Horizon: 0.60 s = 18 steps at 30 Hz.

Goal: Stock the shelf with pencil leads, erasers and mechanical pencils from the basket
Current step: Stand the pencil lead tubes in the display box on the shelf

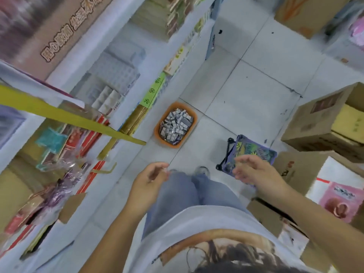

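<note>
Orange plastic basket (157, 128) sits on the tiled floor (246, 95) at twelve o'clock from the person, full of small grey packets (175, 125) and just beside the shelf (88, 46) at nine o'clock. The left grip (149, 179) and right grip (253, 171) hover above the jeans (177, 196), both released, fingers loosely curled, holding nothing.

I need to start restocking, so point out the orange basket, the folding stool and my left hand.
orange basket (169, 145), head view, on its near rim.
folding stool (254, 151), head view, on its patterned fabric seat.
left hand (146, 179), head view, on the middle of the hand.
</note>
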Available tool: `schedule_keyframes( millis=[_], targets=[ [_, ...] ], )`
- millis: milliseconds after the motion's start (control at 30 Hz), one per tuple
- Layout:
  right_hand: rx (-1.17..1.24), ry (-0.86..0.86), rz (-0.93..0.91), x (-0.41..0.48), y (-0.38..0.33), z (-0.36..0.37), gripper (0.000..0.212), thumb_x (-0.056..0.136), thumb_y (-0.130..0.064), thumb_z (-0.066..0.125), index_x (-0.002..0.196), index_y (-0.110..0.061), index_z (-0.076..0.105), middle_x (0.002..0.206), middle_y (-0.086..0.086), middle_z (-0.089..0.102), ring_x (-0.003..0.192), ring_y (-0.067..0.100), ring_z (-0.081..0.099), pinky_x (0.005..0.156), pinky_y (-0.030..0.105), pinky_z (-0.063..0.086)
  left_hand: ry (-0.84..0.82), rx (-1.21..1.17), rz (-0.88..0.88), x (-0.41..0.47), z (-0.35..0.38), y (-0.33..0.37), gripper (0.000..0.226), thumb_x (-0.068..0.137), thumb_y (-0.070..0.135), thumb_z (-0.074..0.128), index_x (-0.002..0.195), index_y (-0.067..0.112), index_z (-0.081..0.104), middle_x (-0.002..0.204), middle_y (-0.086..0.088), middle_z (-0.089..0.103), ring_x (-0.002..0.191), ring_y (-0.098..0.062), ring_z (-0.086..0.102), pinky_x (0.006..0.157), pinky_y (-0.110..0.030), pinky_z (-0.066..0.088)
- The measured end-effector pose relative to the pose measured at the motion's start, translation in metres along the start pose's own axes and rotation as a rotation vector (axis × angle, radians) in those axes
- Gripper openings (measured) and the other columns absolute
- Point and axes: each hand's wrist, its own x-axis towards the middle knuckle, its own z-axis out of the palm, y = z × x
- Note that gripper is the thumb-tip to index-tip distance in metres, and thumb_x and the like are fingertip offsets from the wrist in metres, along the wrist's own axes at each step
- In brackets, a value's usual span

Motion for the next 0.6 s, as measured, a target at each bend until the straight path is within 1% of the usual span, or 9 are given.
schedule_keyframes(
  millis=[100, 167, 233, 333, 367, 467, 500, 600],
  targets=[
    [-0.036, -0.069, 0.011, 0.036, -0.038, 0.006, 0.02, 0.095, -0.004, 0.049, 0.109, -0.013, 0.061, 0.087, 0.008, 0.069, 0.076, 0.023, 0.063, 0.071, 0.031, 0.049, 0.092, -0.07, -0.074, 0.008, -0.006, 0.002, 0.016, 0.097, 0.019, 0.059, 0.099, 0.032, 0.068, 0.088, 0.014, 0.074, 0.084, -0.005, 0.07, 0.083, -0.028, 0.054],
    [-0.083, -0.112, -0.01, 0.058, -0.059, 0.014, 0.022, 0.094, -0.003, 0.048, 0.108, -0.014, 0.062, 0.085, 0.006, 0.069, 0.073, 0.02, 0.064, 0.069, 0.031, 0.049, 0.16, -0.112, -0.114, 0.016, -0.012, -0.001, 0.014, 0.098, 0.022, 0.059, 0.101, 0.032, 0.068, 0.088, 0.014, 0.074, 0.083, -0.004, 0.07, 0.086, -0.033, 0.054],
    [-0.187, -0.146, -0.047, 0.076, -0.08, 0.02, 0.023, 0.094, -0.007, 0.049, 0.106, -0.02, 0.063, 0.086, 0.004, 0.071, 0.074, 0.016, 0.067, 0.072, 0.03, 0.052, 0.199, -0.101, -0.139, 0.025, -0.018, 0.0, 0.013, 0.098, 0.025, 0.058, 0.1, 0.034, 0.067, 0.088, 0.014, 0.074, 0.082, -0.002, 0.069, 0.086, -0.034, 0.055],
    [-0.268, -0.184, -0.099, 0.095, -0.11, 0.027, 0.023, 0.093, -0.009, 0.049, 0.105, -0.024, 0.063, 0.086, 0.002, 0.072, 0.068, 0.007, 0.066, 0.064, 0.021, 0.051, 0.255, -0.136, -0.167, 0.038, -0.021, 0.006, 0.015, 0.098, 0.022, 0.057, 0.099, 0.033, 0.067, 0.092, 0.008, 0.074, 0.085, -0.007, 0.07, 0.085, -0.035, 0.056],
    [-0.271, -0.188, -0.112, 0.1, -0.12, 0.028, 0.024, 0.093, -0.009, 0.049, 0.106, -0.024, 0.063, 0.085, 0.002, 0.072, 0.068, 0.007, 0.066, 0.064, 0.02, 0.051, 0.258, -0.153, -0.165, 0.043, -0.021, 0.011, 0.015, 0.098, 0.021, 0.057, 0.099, 0.032, 0.067, 0.092, 0.007, 0.074, 0.086, -0.009, 0.07, 0.085, -0.035, 0.056],
    [-0.308, -0.202, -0.151, 0.117, -0.149, 0.024, 0.025, 0.094, -0.009, 0.049, 0.108, -0.025, 0.062, 0.086, 0.001, 0.072, 0.077, 0.013, 0.067, 0.077, 0.031, 0.052, 0.252, -0.171, -0.167, 0.066, -0.02, 0.032, 0.014, 0.098, 0.019, 0.058, 0.101, 0.029, 0.068, 0.096, 0.003, 0.073, 0.09, -0.013, 0.069, 0.085, -0.032, 0.054],
    [-0.307, -0.201, -0.156, 0.122, -0.157, 0.02, 0.025, 0.093, -0.009, 0.049, 0.108, -0.024, 0.061, 0.088, 0.003, 0.073, 0.078, 0.013, 0.068, 0.079, 0.032, 0.052, 0.252, -0.184, -0.16, 0.073, -0.017, 0.04, 0.014, 0.097, 0.018, 0.059, 0.102, 0.027, 0.068, 0.097, 0.002, 0.072, 0.089, -0.014, 0.069, 0.085, -0.031, 0.053],
    [-0.297, -0.227, -0.154, 0.142, -0.175, 0.001, 0.024, 0.093, -0.009, 0.051, 0.112, -0.021, 0.061, 0.09, 0.004, 0.072, 0.073, 0.008, 0.068, 0.071, 0.022, 0.053, 0.279, -0.235, -0.145, 0.094, -0.004, 0.064, 0.015, 0.096, 0.016, 0.06, 0.103, 0.026, 0.068, 0.099, 0.0, 0.072, 0.09, -0.013, 0.068, 0.086, -0.029, 0.053]
  ],
)
